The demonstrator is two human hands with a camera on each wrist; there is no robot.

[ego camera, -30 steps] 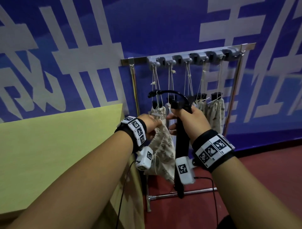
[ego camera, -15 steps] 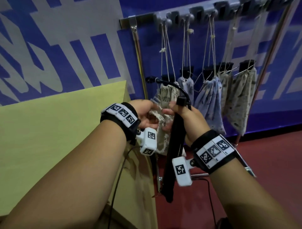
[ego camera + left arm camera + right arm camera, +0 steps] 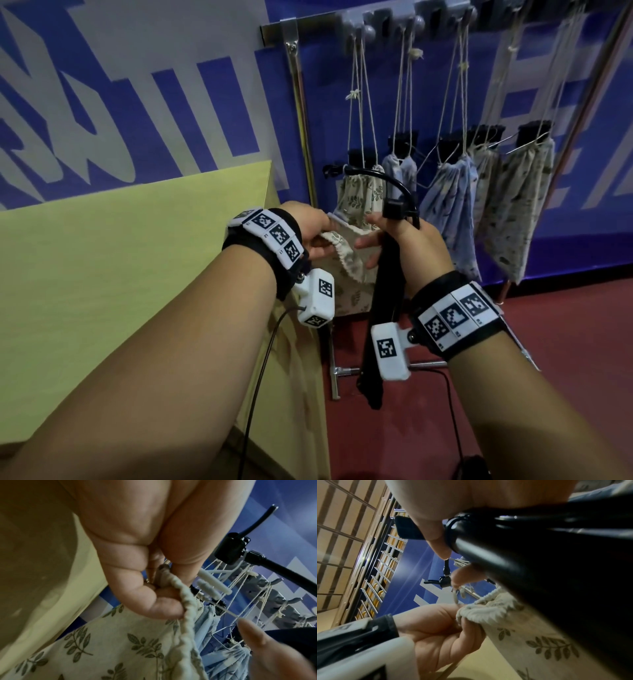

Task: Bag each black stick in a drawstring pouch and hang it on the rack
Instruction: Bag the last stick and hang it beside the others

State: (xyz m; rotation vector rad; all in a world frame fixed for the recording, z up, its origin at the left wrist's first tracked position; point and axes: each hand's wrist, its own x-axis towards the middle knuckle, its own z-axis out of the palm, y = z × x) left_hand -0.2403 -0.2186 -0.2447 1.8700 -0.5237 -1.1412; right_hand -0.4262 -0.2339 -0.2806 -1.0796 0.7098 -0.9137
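Observation:
My left hand [image 3: 308, 233] pinches the gathered rim of a cream leaf-print pouch [image 3: 342, 274]; its curled fingers [image 3: 154, 601] hold the rim cord in the left wrist view. My right hand [image 3: 411, 246] grips a long black stick [image 3: 385, 291] just right of the pouch, lower end tilted down-left. The right hand's fingertips [image 3: 368, 243] touch the pouch's rim. A curved black loop [image 3: 387, 178] arches from the stick's top. In the right wrist view the black stick [image 3: 539, 561] lies above the pouch [image 3: 530, 635]. Behind stands the rack [image 3: 301, 120].
Several filled pouches [image 3: 452, 205] hang by strings from the rack's hooks [image 3: 370, 31], black stick ends poking from their tops. A yellow table [image 3: 137, 257] fills the left, its edge beside the rack's post. Red floor [image 3: 565, 342] lies on the right, the rack's foot bar [image 3: 334, 373] below my hands.
Both hands have dropped below the hanging pouches. The stick has tilted from upright, lower end to the left. The pouch, earlier dangling from my left hand, now has its rim held between both hands.

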